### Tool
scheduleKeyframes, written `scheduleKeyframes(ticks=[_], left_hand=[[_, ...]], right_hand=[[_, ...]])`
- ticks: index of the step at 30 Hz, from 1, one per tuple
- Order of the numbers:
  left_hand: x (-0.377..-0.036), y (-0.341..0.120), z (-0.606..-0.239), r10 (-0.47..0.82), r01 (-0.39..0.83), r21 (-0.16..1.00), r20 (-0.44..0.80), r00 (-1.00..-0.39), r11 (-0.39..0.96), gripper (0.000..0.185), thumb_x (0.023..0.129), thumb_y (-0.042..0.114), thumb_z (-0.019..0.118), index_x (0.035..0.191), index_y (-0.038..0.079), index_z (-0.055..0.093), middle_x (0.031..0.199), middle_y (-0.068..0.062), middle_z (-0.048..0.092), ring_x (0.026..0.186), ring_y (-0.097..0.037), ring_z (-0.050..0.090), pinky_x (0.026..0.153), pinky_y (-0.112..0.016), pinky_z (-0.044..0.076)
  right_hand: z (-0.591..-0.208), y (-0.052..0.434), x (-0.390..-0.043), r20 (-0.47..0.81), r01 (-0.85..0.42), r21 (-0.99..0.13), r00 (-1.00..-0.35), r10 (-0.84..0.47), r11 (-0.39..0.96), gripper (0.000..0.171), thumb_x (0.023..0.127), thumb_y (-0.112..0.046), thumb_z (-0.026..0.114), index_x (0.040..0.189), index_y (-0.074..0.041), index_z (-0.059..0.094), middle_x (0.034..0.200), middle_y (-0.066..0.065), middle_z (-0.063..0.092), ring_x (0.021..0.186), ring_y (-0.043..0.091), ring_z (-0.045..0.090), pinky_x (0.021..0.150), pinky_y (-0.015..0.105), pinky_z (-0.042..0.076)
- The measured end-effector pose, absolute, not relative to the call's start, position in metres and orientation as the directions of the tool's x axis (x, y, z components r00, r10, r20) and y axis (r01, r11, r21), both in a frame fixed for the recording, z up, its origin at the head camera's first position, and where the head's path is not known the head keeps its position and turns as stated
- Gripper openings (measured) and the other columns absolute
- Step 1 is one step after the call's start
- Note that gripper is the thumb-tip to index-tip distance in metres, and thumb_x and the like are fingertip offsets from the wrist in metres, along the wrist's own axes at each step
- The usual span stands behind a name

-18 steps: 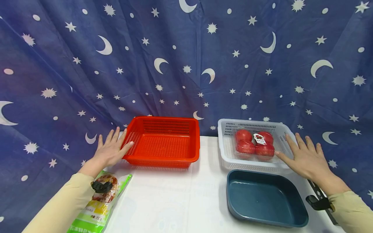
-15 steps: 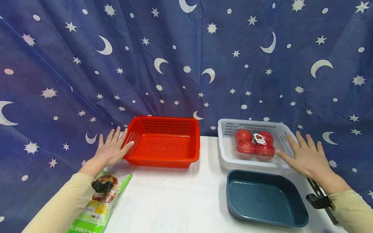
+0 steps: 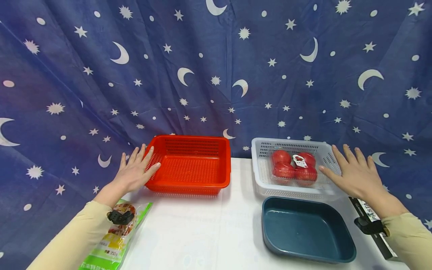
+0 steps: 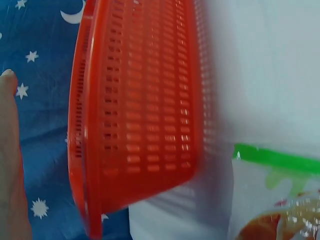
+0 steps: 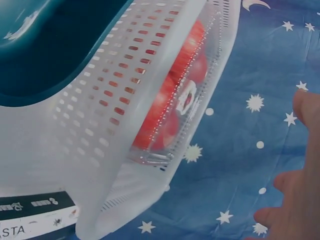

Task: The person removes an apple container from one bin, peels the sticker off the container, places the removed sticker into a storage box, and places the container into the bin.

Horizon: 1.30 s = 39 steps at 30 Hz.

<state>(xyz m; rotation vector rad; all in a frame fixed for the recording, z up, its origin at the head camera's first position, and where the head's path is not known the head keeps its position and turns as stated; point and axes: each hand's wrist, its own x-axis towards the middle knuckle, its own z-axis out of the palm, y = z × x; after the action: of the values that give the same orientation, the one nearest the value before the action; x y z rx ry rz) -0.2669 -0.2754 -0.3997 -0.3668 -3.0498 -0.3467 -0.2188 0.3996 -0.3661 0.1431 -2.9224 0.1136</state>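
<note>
On the white worktop (image 3: 209, 225), in front of a starry blue backdrop (image 3: 216, 75), two perforated baskets stand side by side, well apart. The left hand (image 3: 135, 173) lies spread, fingers straight, against the outer left wall of the empty red basket (image 3: 190, 165); the right hand (image 3: 354, 174) is spread the same way at the right wall of the white basket (image 3: 266, 180), thumb toward the rim. Neither hand curls round anything — both are flat.

The white basket holds a clear pack of red apples (image 3: 294, 167) with a small label on top. Just in front of it sits an empty dark teal tray (image 3: 308, 232), its far edge touching or nearly touching the basket. A green-edged snack bag (image 3: 113, 240) lies under the left forearm, and a dark box marked PASTA (image 3: 371, 221) lies by the right wrist.

Judging from the flat palms, the baskets are being steadied or nudged. To do that well, the pressure should stay low on the walls and even — light baskets tip or skid if pushed near the rim.
</note>
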Motion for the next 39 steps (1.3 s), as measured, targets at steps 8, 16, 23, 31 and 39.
scheduleKeyframes(ticks=[8,16,23,31,39], left_hand=[[-0.266,-0.257,-0.397,0.266,0.289,0.220,0.126,-0.956,0.932,0.083,0.104,0.064,0.036,0.166,0.015,0.009,0.170,-0.018,-0.001,0.154,-0.044,-0.001,0.114,-0.068,-0.016],[-0.264,-0.235,-0.394,0.313,0.342,0.230,0.155,-0.937,0.911,0.083,0.104,0.066,0.034,0.166,0.015,0.013,0.170,-0.018,0.003,0.154,-0.042,0.001,0.116,-0.068,-0.012],[-0.262,-0.216,-0.391,0.355,0.377,0.228,0.132,-0.925,0.898,0.081,0.104,0.066,0.033,0.166,0.021,0.007,0.171,-0.010,-0.003,0.156,-0.037,-0.002,0.117,-0.066,-0.010],[-0.259,-0.194,-0.387,0.403,0.424,0.230,0.131,-0.906,0.876,0.081,0.103,0.066,0.034,0.166,0.025,0.005,0.172,-0.005,-0.005,0.156,-0.032,-0.006,0.118,-0.065,-0.009],[-0.250,-0.170,-0.381,0.452,0.475,0.227,0.149,-0.880,0.850,0.079,0.103,0.069,0.029,0.166,0.028,0.004,0.171,-0.002,-0.006,0.156,-0.028,-0.006,0.120,-0.062,-0.007]], right_hand=[[-0.366,0.396,-0.223,0.212,-0.114,-0.123,-0.974,-0.086,0.986,0.098,0.098,-0.065,0.049,0.164,-0.006,0.007,0.159,0.041,0.011,0.143,0.065,0.005,0.110,0.077,-0.009],[-0.368,0.392,-0.227,0.183,-0.102,-0.186,-0.981,-0.068,0.977,0.097,0.100,-0.064,0.046,0.163,-0.003,0.005,0.158,0.042,0.012,0.141,0.067,0.005,0.108,0.081,-0.002],[-0.365,0.386,-0.228,0.127,-0.096,-0.260,-0.990,-0.065,0.961,0.096,0.101,-0.064,0.044,0.163,-0.003,0.002,0.158,0.043,0.009,0.141,0.067,0.003,0.107,0.082,-0.001],[-0.362,0.382,-0.231,0.094,-0.096,-0.324,-0.993,-0.069,0.941,0.094,0.102,-0.063,0.041,0.163,-0.004,0.001,0.159,0.042,0.006,0.143,0.065,0.002,0.105,0.084,0.003],[-0.360,0.376,-0.236,0.076,-0.093,-0.385,-0.995,-0.069,0.918,0.093,0.103,-0.061,0.040,0.163,-0.003,-0.001,0.162,0.037,0.002,0.145,0.063,0.003,0.103,0.084,0.008]])
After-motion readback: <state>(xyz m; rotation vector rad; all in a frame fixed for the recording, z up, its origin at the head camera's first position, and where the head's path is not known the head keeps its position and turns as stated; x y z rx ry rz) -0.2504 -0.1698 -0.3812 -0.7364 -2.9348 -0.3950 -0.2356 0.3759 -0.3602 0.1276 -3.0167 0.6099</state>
